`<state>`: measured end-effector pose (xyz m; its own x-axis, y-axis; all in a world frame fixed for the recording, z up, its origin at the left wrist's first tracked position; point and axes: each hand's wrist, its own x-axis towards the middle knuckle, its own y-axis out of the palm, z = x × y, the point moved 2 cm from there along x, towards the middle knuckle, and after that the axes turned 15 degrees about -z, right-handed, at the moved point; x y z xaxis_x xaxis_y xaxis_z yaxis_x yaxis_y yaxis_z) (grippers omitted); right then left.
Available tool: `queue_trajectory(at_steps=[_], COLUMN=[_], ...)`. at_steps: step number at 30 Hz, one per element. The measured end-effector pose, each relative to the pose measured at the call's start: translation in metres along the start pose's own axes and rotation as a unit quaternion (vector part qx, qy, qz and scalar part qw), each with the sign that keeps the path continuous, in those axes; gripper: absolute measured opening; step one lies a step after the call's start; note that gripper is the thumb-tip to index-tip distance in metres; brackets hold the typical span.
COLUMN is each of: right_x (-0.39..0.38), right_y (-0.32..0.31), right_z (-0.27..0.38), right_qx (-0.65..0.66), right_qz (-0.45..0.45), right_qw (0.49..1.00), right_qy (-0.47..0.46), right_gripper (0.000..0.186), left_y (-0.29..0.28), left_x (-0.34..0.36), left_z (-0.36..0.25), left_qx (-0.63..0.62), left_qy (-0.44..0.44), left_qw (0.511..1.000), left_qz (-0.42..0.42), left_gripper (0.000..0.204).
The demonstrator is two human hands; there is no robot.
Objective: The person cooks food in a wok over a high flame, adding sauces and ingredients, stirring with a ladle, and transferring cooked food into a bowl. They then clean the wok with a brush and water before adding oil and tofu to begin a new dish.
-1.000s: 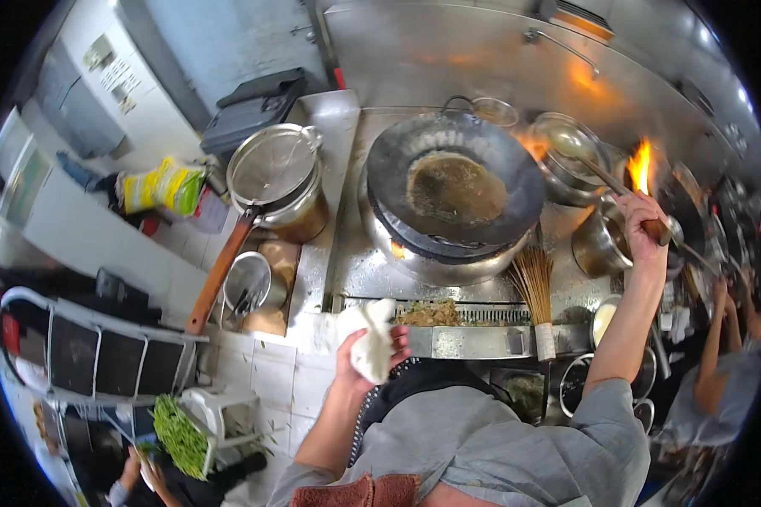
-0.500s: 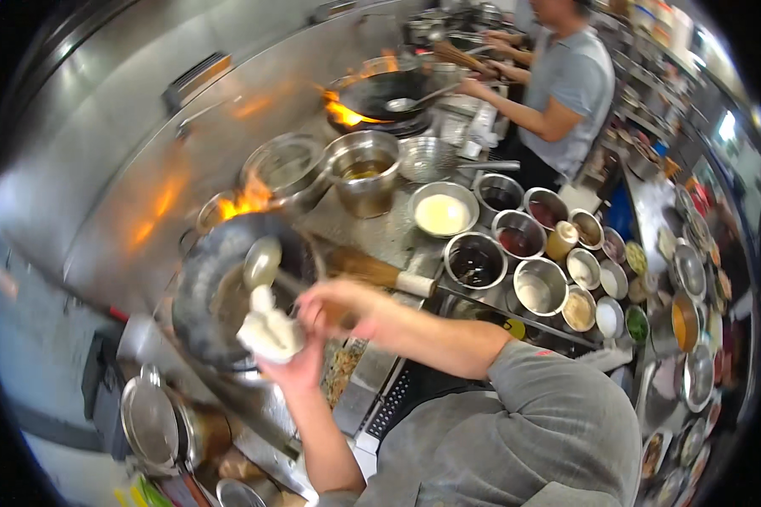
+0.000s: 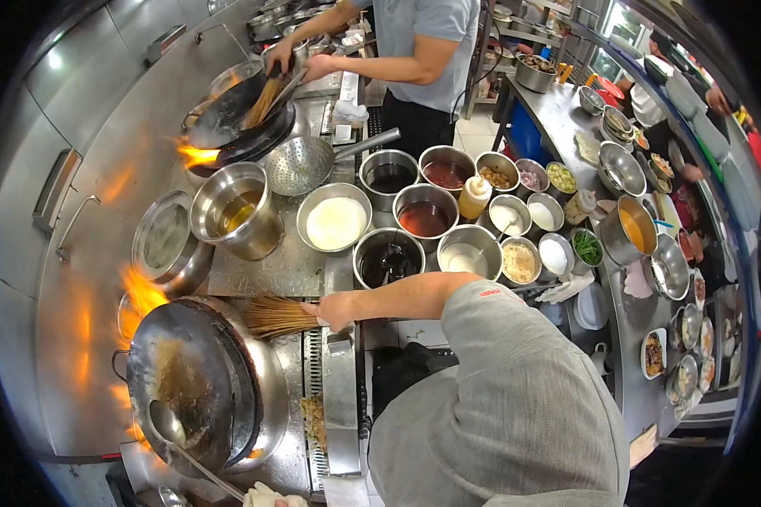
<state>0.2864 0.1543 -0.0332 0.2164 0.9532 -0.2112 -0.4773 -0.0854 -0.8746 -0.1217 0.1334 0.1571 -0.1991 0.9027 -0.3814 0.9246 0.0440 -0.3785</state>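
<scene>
While the right hand (image 3: 338, 311) is clasping a brush (image 3: 277, 316), red lettering (image 3: 500, 295) is marking the sleeve (image 3: 503, 334). Left hand's (image 3: 286, 503) grip is evading determination.

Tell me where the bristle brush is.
In the head view, left of centre, the brush is in the right hand, beside the near wok.

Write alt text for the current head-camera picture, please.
A person's right hand grips a bristle brush beside a wok with flames at its rim and a ladle reaching in. Metal bowls cluster nearby; another person holds a second brush in a farther wok.
</scene>
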Motion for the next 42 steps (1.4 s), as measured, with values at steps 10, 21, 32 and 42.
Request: queue_trajectory(at_steps=[10,21,32,42], right_x=[-0.016,0.148,0.104,0.089], right_y=[-0.15,-0.112,-0.112,-0.094], right_z=[0.091,0.237,0.297,0.256], right_qx=[0.66,0.053,-0.251,-0.302], right_qz=[-0.051,-0.038,-0.111,-0.06], right_qw=[0.749,0.889,0.879,0.874], right_qy=[0.011,-0.453,-0.39,-0.376], right_gripper=[0.064,0.064,0.046,0.04], left_y=[0.023,0.065,0.066,0.046], left_x=[0.048,0.011,0.036,0.035], left_z=[0.014,-0.014,0.008,-0.005], left_qx=[-0.6,-0.869,-0.759,-0.62], left_qy=[-0.154,-0.222,-0.128,-0.116], left_qw=[0.745,0.356,0.624,0.768], left_qz=[0.249,0.264,0.132,0.111], left_gripper=[0.053,0.039,0.03,0.02])
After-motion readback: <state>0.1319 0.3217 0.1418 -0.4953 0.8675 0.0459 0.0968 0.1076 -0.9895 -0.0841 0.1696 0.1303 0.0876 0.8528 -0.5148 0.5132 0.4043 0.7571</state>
